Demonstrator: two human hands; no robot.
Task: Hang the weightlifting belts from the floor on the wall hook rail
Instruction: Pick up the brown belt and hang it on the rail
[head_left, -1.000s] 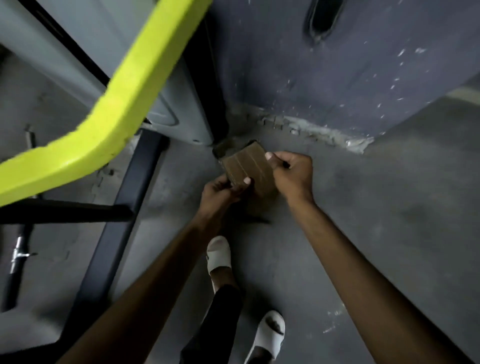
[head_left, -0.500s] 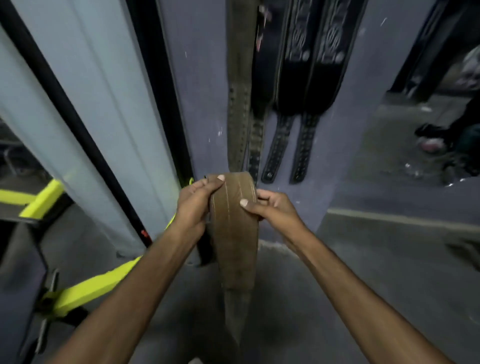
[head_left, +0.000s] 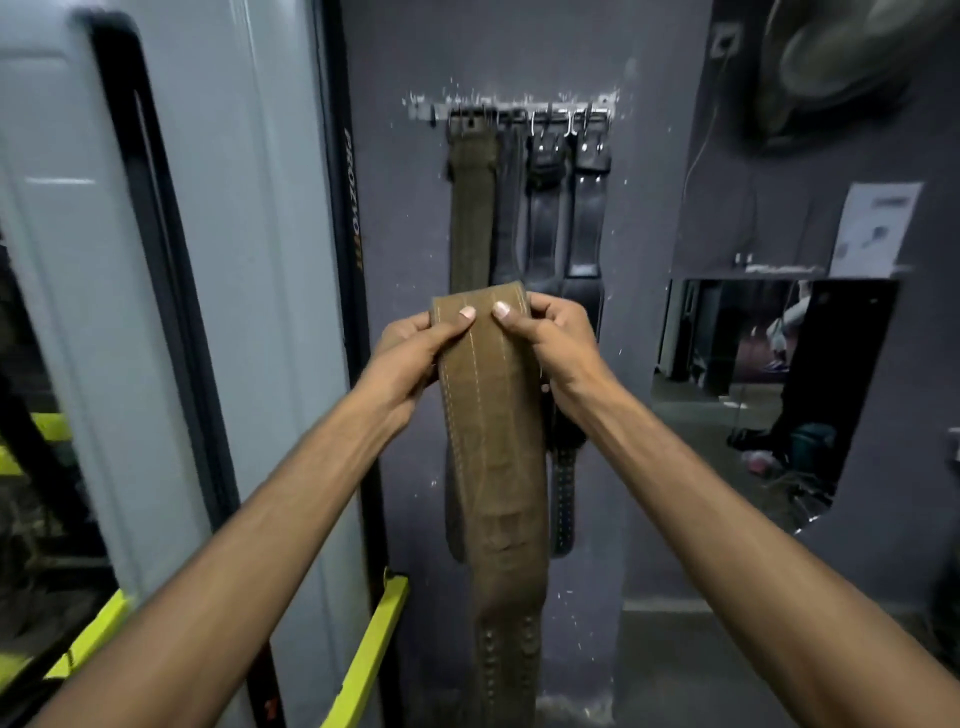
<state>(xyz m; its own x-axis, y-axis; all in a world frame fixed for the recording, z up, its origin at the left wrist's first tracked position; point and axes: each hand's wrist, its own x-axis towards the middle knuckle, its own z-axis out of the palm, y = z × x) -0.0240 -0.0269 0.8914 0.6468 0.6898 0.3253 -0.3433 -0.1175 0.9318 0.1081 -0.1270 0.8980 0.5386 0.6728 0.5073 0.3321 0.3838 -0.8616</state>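
Here both arms reach forward and upward from the lower corners of the view, and the wrists draw together near the centre. The left hand (head_left: 410, 353) grips the left edge of the tan belt (head_left: 488, 415) just below its bent-over top, with the thumb laid flat across the front face and the fingers curled round behind. The right hand (head_left: 556, 338) mirrors it on the right edge, its thumb pressing the front face close beside the left thumb, the two nails near but apart. The belt folds over at the top between the hands and hangs straight down toward six o'clock. Its stitched face is toward the camera and punched holes show near the lower end; what hangs behind the fold is hidden. At twelve o'clock, well above the hands, the hook rail (head_left: 514, 111) is fixed to the dark grey wall (head_left: 400, 234), with chipped paint around it. An olive belt (head_left: 470, 208) hangs from it at the left, with several dark belts (head_left: 584, 218) side by side to its right. The held belt covers their lower parts in this view. At nine o'clock stands a pale grey machine upright (head_left: 234, 260) with black trim, and a yellow bar (head_left: 369, 654) slants at seven o'clock. A mirror (head_left: 769, 384) sits at three o'clock, a paper notice (head_left: 872, 228) at two o'clock and a fan (head_left: 852, 67) at one o'clock. Grey floor (head_left: 675, 670) shows at five o'clock.
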